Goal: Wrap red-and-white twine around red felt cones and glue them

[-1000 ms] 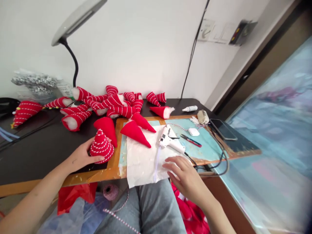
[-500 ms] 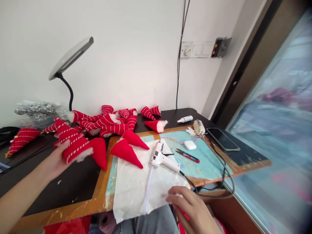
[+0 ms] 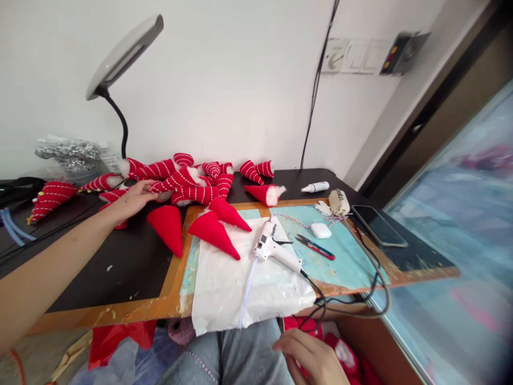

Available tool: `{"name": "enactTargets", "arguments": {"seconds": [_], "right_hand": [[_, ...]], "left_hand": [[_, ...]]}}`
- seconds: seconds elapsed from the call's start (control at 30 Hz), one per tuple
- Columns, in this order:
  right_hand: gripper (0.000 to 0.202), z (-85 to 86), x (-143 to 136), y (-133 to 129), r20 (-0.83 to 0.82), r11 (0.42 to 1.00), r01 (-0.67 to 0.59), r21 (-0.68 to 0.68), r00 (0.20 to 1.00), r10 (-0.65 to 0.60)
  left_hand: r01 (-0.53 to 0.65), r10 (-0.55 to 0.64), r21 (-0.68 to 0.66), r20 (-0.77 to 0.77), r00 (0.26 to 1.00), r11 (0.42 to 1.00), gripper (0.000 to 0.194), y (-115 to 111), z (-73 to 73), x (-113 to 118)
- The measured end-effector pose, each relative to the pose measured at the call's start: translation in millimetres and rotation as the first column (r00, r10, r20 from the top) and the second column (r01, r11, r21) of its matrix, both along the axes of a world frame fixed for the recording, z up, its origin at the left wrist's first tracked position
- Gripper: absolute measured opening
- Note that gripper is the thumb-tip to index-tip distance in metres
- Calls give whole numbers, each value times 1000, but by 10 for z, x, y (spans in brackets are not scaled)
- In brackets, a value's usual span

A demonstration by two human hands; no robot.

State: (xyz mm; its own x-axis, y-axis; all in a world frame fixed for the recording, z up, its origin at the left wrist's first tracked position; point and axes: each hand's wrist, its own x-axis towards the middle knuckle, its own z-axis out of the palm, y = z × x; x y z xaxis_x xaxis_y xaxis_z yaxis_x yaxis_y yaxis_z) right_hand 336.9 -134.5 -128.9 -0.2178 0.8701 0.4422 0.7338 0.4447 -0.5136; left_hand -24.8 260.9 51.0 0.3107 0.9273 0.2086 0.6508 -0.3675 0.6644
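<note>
My left hand (image 3: pixel 138 198) reaches into the pile of red-and-white striped stuffed cones (image 3: pixel 194 195) at the back left. Its fingers are extended, with the tips against a striped cone (image 3: pixel 174 181); no cone is visibly gripped. My right hand (image 3: pixel 308 355) hovers over the lap at the front edge, fingers loosely bent and apart, holding nothing visible. Closer to me lie plain red felt cones (image 3: pixel 166 229), two more of them overlapping on the board. A white hot glue gun (image 3: pixel 276 250) with a clear glue stick in it rests on a white sheet (image 3: pixel 218 289).
On the blue-covered board (image 3: pixel 344 251) are red-handled thread snips (image 3: pixel 316 247) and a white case (image 3: pixel 321 230). A phone (image 3: pixel 379 225), a white marker-like tube (image 3: pixel 316 187) and a desk lamp (image 3: pixel 124 56) stand around. Cables hang over the right front edge above a cardboard box (image 3: pixel 368 331).
My left hand has let go of the striped cone it held and moved right and away from me into the pile. My right hand has drawn down off the sheet's edge. The view has shifted.
</note>
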Motion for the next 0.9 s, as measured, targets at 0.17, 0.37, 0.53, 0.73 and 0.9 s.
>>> {"name": "enactTargets", "arguments": {"seconds": [0.17,0.37,0.53,0.73,0.9], "right_hand": [[29,256,-261,-23,-147,994,-29,-101,989,13],[23,220,-814,72,69,837,-60,-543,991,116],[29,-158,-1336,136,262,745,155,-649,965,28],[11,-480,-1755,341,186,702,150,-696,982,-25],[9,-380,-1536,195,-153,721,-96,-686,988,-14]], "left_hand": [[354,-343,-18,-291,893,935,52,-502,-302,-227],[547,-474,-13,-516,714,837,51,-500,-580,-258],[434,-348,46,-526,776,900,50,-574,-633,-281],[468,-290,140,-621,728,873,76,-741,-607,-253],[294,-116,342,-455,883,893,75,-1253,-428,-388]]}}
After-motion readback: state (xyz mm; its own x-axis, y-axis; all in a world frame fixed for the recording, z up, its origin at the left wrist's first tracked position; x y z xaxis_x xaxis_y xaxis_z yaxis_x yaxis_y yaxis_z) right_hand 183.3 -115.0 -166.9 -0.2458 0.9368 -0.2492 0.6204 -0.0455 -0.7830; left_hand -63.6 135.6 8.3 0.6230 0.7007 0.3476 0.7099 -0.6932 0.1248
